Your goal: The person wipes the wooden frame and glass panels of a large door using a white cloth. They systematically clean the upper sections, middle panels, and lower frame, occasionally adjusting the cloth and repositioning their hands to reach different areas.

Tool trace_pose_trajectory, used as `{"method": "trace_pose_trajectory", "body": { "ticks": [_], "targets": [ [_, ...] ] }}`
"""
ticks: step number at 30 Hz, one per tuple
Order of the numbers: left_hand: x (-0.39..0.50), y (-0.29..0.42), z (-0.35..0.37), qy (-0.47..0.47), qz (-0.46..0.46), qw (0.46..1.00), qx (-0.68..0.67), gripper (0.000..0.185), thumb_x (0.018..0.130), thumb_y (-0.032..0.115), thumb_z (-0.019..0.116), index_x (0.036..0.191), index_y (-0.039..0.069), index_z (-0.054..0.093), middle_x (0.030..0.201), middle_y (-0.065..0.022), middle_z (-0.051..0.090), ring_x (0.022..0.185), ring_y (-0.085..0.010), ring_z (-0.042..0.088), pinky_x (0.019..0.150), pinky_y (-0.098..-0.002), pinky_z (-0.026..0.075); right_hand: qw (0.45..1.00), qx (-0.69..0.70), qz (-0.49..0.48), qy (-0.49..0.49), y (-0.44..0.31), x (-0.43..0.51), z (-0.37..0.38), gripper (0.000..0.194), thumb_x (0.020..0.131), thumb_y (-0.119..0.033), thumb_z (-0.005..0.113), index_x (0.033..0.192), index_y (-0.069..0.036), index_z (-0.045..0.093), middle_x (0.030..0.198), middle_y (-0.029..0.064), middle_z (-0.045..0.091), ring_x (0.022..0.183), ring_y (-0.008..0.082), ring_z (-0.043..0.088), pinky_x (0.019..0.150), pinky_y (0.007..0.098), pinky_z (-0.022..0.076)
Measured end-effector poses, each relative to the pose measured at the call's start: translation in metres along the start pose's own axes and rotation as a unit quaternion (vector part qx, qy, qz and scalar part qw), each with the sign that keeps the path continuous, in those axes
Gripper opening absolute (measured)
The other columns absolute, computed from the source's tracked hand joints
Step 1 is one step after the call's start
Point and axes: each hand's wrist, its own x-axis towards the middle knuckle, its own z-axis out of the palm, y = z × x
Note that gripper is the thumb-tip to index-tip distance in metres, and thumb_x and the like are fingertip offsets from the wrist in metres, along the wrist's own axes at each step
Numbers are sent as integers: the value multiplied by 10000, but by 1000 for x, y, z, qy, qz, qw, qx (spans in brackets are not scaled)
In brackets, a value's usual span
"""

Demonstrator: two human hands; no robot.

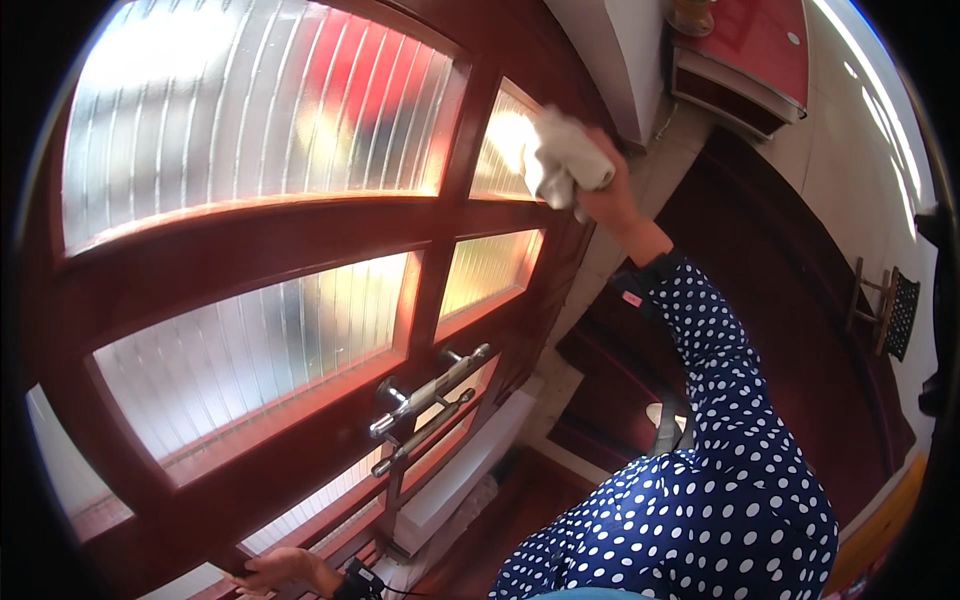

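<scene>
My right hand (611, 202), blurred by motion, is closed around a crumpled white cloth (562, 161). The cloth lies over the right side of a small ribbed glass pane (504, 139) in a reddish-brown wooden door (300, 202). Low at the left, my left hand (289, 570) is beside the lower part of the door with its fingers extended and nothing seen in them. Whether those fingertips touch the wood I cannot tell. Between the hands, a metal pull handle (431, 386) is mounted on the door, and larger ribbed panes (255, 112) fill its left part.
A long white box (465, 465) lies by the door's foot. Dark red mats (757, 300) cover the floor. A red-topped cabinet (739, 67) stands at the upper right, and a small stool (889, 307) at the far right. A white wall corner (611, 60) juts beside the door.
</scene>
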Motion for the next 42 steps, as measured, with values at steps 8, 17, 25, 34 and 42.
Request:
{"method": "trace_pose_trajectory", "body": {
  "ticks": [8,17,25,34,42],
  "targets": [
    [-5,6,-1,-57,-67,996,-29,668,1079,520,204,1439,35,490,1434,-174,562,1406,-417,394,1208,-615,143,935,-281,-217,-10,-93,49,102,585,778,-92,798,1345,-97,653,1475,210,502,1404,457,376,1157,549,339],
    [-13,14,3,-57,-75,994,-47,652,1072,520,251,1454,50,492,1440,-161,563,1437,-425,328,1192,-633,146,913,-261,-314,3,-138,50,86,627,663,-218,906,1241,-108,688,1407,153,554,1247,383,539,1024,463,473],
    [-15,20,3,-62,-105,991,-58,633,1066,506,302,1438,41,515,1466,-167,539,1434,-424,298,1169,-625,188,896,-324,-284,-110,-115,71,95,545,759,-201,814,1268,-62,679,1375,125,579,1281,381,513,1064,466,444],
    [-10,27,0,-68,-107,991,-43,697,1067,560,256,1462,25,464,1432,-195,543,1407,-424,353,1204,-635,155,978,133,-150,-54,-144,-24,135,422,842,-101,781,1231,-11,642,1284,179,619,1251,330,587,1063,442,488],
    [-6,27,8,-57,-77,994,-44,687,1087,534,214,1442,12,486,1462,-199,535,1445,-405,356,1224,-632,122,890,-154,-427,43,-228,45,249,488,743,-264,802,1208,-163,698,1338,116,599,1155,346,550,1015,473,397]
  ]
}}
